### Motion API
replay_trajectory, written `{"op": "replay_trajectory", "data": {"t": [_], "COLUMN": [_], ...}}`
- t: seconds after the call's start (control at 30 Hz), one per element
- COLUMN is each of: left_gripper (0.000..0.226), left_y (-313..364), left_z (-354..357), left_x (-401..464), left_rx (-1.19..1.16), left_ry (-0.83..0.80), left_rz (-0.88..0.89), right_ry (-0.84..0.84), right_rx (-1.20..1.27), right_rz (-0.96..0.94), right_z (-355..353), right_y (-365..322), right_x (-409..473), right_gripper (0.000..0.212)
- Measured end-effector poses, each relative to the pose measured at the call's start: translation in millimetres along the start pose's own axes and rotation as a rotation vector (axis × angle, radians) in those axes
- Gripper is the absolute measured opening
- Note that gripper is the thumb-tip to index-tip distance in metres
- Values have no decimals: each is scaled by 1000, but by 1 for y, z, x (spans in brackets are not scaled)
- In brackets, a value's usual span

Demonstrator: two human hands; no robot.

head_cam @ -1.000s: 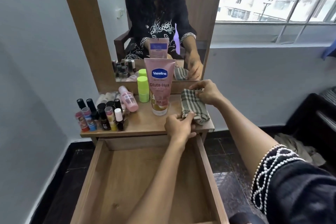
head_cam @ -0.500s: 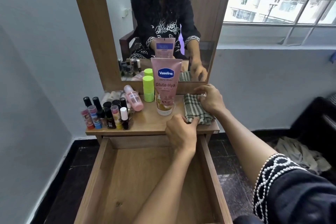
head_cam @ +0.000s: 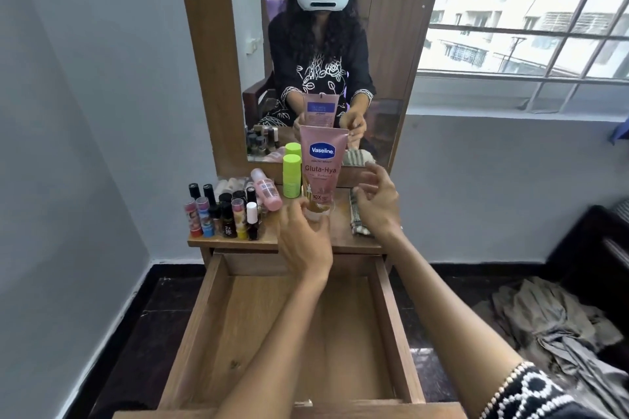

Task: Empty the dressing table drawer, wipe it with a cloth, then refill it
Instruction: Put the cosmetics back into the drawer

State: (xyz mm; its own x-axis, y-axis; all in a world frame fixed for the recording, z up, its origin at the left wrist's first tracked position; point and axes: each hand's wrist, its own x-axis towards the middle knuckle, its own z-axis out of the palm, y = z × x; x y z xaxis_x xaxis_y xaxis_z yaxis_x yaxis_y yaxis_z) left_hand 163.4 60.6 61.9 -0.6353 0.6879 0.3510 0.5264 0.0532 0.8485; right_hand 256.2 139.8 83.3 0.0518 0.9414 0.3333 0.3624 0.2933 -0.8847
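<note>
The wooden drawer (head_cam: 391, 316) is pulled out below the dressing table top (head_cam: 269, 239), and its inside shows bare wood. A pink Vaseline tube (head_cam: 323, 167) stands cap-down on the top. My left hand (head_cam: 304, 241) curls its thumb and fingers around the tube's white cap. A folded checked cloth (head_cam: 356, 225) lies on the right end of the top. My right hand (head_cam: 376, 204) hovers over it with fingers spread, holding nothing.
Several small bottles and lip balms (head_cam: 221, 214) crowd the left of the top, with a pink bottle (head_cam: 267, 190) and a green stick (head_cam: 291, 180) behind them. The mirror (head_cam: 323, 44) stands behind. Crumpled fabric (head_cam: 561, 326) lies on the floor at the right, by dark furniture (head_cam: 606, 248).
Both hands have left the folded cloth. My left hand moved left to the tube's cap; my right hand lifted off the cloth and opened its fingers.
</note>
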Motion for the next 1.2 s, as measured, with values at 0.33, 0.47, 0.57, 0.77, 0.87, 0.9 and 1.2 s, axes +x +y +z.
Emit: {"op": "replay_trajectory", "data": {"t": [0.33,0.47,0.57,0.77,0.87,0.9,1.2], "left_gripper": [64,69,64,62,64,64,68], "left_y": [-14,-18,-18,-17,-12,-11,-5], "left_z": [17,23,25,20,8,3,-43], "left_x": [43,44,45,47,44,42,-11], "left_rx": [-116,-154,-160,-200,-249,-263,-380], "left_ry": [-293,-343,-347,-320,-332,-333,-371], "left_rz": [-27,-45,-69,-22,16,35,76], "right_ry": [-209,-210,-222,-200,-219,-227,-308], "right_rx": [193,169,129,96,118,127,125], "right_rz": [227,208,170,118,99,94,37], "right_z": [43,47,47,39,28,24,-18], "right_y": [0,10,17,11,3,-1,-25], "right_x": [-15,-17,-15,-14,-19,-22,-80], "right_gripper": [67,56,41,36,36,36,37]}}
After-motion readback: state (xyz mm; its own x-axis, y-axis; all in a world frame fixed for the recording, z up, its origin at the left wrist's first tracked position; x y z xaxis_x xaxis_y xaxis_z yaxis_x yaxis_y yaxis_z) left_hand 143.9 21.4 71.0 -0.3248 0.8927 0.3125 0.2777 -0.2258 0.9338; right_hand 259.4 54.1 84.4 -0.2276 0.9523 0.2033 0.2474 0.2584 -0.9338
